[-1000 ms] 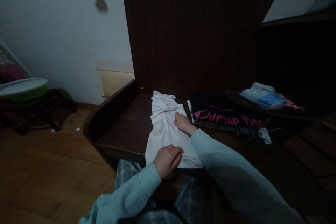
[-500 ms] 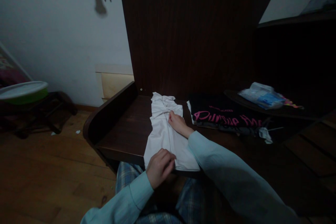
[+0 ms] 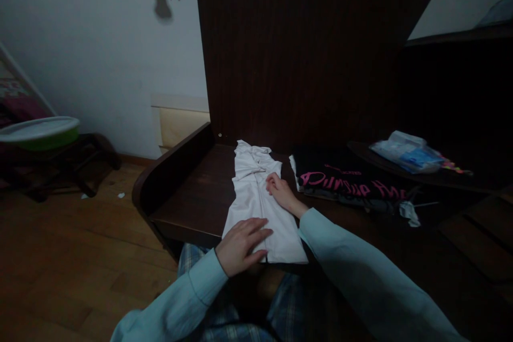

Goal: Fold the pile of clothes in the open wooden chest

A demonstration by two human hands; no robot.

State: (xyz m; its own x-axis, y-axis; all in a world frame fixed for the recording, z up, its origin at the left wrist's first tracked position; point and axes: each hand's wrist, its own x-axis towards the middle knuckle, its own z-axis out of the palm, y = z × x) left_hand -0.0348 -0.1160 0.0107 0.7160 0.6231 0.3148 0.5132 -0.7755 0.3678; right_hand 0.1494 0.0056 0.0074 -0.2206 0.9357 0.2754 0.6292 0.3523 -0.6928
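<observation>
A white garment (image 3: 249, 199), folded lengthwise into a long strip, lies on the dark wooden bench (image 3: 188, 197), with its wide end at the front edge and a rumpled part at the back. My left hand (image 3: 245, 243) rests on the garment near that front edge, fingers spread and flat. Farther up, my right hand (image 3: 280, 191) touches the cloth to the right of the lengthwise seam, its fingers loosely bent and apart. Neither hand grips the fabric.
Right of the garment lies a folded black shirt (image 3: 340, 176) with pink lettering. Beyond it are clear plastic packets (image 3: 409, 150) on a dark surface. The bench's raised side panel (image 3: 172, 165) stands at left. A green basin (image 3: 48, 136) sits on a stool by the wall.
My left hand has opened from a closed pinch and lies flat on the cloth. My right hand has loosened its fingers and shifted slightly toward me. The view has turned a little left.
</observation>
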